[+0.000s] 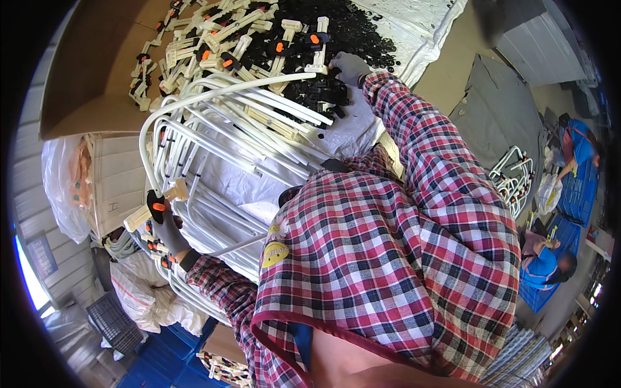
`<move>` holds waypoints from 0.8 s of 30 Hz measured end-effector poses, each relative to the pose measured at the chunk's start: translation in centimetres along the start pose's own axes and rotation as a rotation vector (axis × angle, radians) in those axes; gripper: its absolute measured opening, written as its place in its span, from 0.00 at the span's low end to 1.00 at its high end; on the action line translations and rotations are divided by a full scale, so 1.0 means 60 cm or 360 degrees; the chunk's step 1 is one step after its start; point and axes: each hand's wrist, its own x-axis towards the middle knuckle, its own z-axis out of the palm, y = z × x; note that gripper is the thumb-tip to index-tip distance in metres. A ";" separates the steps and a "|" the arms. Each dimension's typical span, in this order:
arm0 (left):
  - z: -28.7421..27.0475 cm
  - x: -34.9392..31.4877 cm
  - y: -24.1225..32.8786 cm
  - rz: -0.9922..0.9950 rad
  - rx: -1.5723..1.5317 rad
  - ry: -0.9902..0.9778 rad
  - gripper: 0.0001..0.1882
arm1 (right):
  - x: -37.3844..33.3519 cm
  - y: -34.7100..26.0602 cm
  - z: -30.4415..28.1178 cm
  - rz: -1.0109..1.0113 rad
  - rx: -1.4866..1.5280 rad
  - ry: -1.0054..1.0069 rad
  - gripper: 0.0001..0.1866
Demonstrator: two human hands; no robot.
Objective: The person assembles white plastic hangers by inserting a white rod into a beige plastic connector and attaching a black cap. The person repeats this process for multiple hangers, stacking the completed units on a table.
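My left hand [169, 234], in a grey glove, is closed around the lower end of a white bent tube [150, 139]. Beside its fingers a black clamp with an orange button [156, 205] and a cream plastic bracket [176, 189] sit at that tube end. The tube arches over a stack of similar white bent tubes [252, 158]. My right hand [351, 68], also gloved, has its fingers curled together over the pile of small black plastic parts [352, 29]. Close to its fingertips is a cream bracket with a black and orange clamp [317, 45]; what the fingers hold is hidden.
Many cream brackets [213, 39] lie heaped by a large cardboard box [90, 71]. White sheeting [427, 22] lies under the black parts. Sacks [152, 291] and a grey crate [115, 320] stand at lower left. Two people in blue [582, 149] work at far right near white tube frames [514, 181].
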 end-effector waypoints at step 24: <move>0.062 0.043 0.081 0.0178 -0.0277 -0.0602 0.24 | -0.050 -0.045 -0.103 -0.0527 0.1209 -0.0252 0.25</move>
